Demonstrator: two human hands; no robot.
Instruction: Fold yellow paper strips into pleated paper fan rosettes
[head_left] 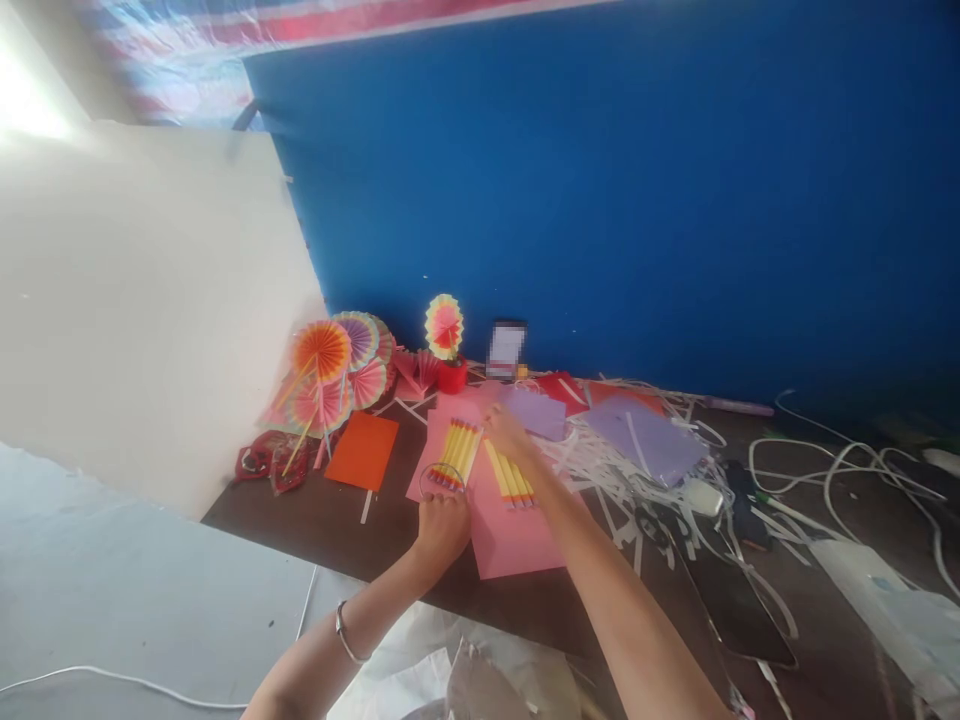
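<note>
Pleated yellow paper, in two sections, with two hands at work

Item: yellow pleated paper, its left section (pixel 459 450) and right section (pixel 506 475) lying on pink sheets (pixel 514 545) near the middle of the dark tabletop (pixel 300 510).

Left hand (pixel 444 525): fingers curling inward at the near end of the left section; whether they are gripping it, one cannot tell. Its forearm, wearing a bracelet (pixel 341 635), is crossing the table's front edge.

Right hand (pixel 506 435): reaching to the far end, between the sections, fingers bending downward; their hold is staying hidden by the hand, so one cannot tell.

Room to the left: dark surface is showing between the left hand and an orange sheet (pixel 362 452), and is running along the front edge. Paper fans (pixel 322 350) are crowding the far left corner.

Room to the right: white paper strips (pixel 600 470) are heaping close beside the pink sheets; purple paper (pixel 649 435) is lying over them. A dark phone (pixel 739 605) is lying nearer the front.

Rear limit: a blue panel (pixel 585 200) is rising behind the table.
</note>
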